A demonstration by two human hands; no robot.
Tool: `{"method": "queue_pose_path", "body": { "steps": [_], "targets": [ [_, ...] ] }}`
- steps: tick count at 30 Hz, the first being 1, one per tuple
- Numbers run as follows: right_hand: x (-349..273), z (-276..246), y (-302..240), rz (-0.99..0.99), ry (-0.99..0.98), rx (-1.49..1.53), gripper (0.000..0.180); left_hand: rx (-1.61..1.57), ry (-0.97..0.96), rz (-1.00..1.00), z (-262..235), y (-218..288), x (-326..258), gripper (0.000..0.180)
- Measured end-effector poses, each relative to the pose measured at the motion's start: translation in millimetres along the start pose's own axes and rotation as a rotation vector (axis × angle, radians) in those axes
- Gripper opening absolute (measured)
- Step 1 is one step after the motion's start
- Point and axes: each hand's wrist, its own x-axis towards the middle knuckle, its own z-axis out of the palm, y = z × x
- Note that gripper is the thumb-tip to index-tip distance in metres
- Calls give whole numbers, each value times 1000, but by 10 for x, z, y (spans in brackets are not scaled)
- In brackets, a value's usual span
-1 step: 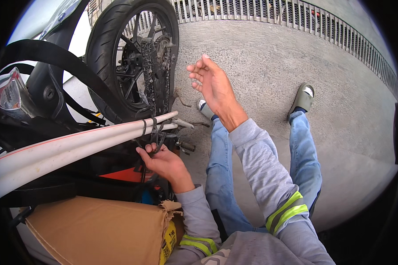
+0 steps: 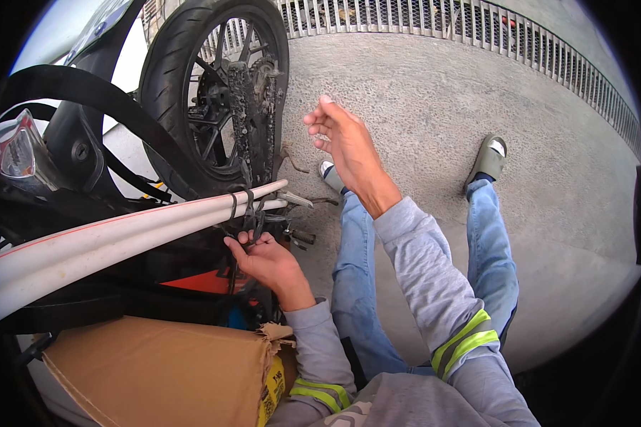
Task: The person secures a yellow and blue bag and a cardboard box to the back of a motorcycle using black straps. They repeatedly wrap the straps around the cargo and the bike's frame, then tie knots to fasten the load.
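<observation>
Several white pipes (image 2: 121,240), one with a thin red line, lie bundled along the side of a motorcycle. Black cord (image 2: 250,203) wraps round them close to their right ends. Just below those ends, my left hand (image 2: 272,267) pinches the loose part of the black cord between thumb and fingers. My right hand (image 2: 350,153) is raised over the pavement, right of the wheel, palm turned inward. Its fingers are loosely bent and apart from the thumb, and I see nothing in it.
The motorcycle's wheel (image 2: 162,99) and chain stand beyond the pipes. A black strap (image 2: 85,84) arches near a tail light (image 2: 18,153) at the left. A torn cardboard box (image 2: 157,370) sits below the pipes. Metal drain grating (image 2: 384,18) crosses the far pavement.
My right hand has shifted slightly right and down. My left hand has moved a little to the right, still pinching the cord. The pipes look the same.
</observation>
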Motion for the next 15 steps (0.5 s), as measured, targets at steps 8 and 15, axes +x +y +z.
{"method": "queue_pose_path", "body": {
  "steps": [8,15],
  "targets": [
    [-475,563,789,-73,-109,-716,36,334,-35,-182,-336,-299,-180,43],
    [-514,678,867,-44,12,-547,28,456,-69,80,-183,-200,-143,49]
  ]
}}
